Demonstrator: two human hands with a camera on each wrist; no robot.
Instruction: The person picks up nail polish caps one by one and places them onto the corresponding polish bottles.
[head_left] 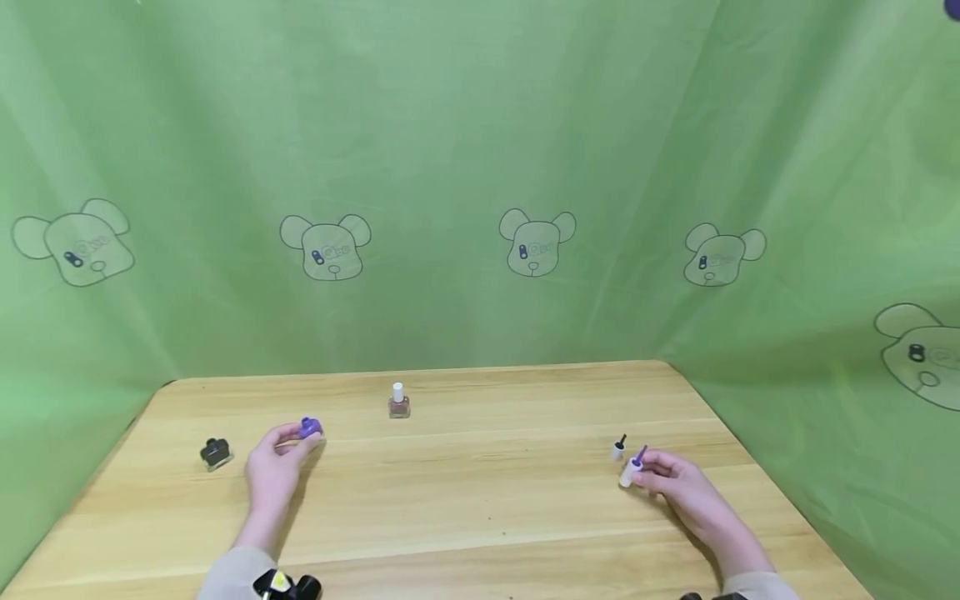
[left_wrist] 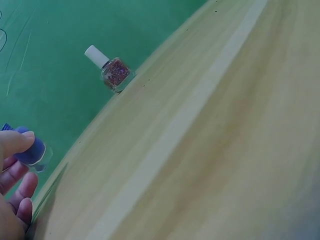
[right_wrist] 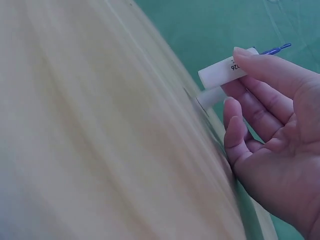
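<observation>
My left hand (head_left: pixel 274 473) pinches an uncapped purple nail polish bottle (head_left: pixel 310 428) between thumb and fingers, at the left of the table. In the left wrist view the bottle's (left_wrist: pixel 33 151) clear glass base shows below the thumb. Over on the right, my right hand (head_left: pixel 681 490) holds a white nail polish cap (head_left: pixel 629 473) between thumb and fingers, its purple-coated brush (head_left: pixel 640 455) pointing up. Printed digits are visible on this cap (right_wrist: pixel 222 73) in the right wrist view. Just behind it a second white cap (head_left: pixel 618 452) stands on the table, its dark brush upward.
An uncapped black nail polish bottle (head_left: pixel 216 452) stands left of my left hand. Toward the table's back edge is a capped bottle of reddish-brown glitter polish (head_left: pixel 399 407) with a white cap. Green curtains (head_left: pixel 450 167) with bear-head outlines surround the wooden table (head_left: pixel 465 500).
</observation>
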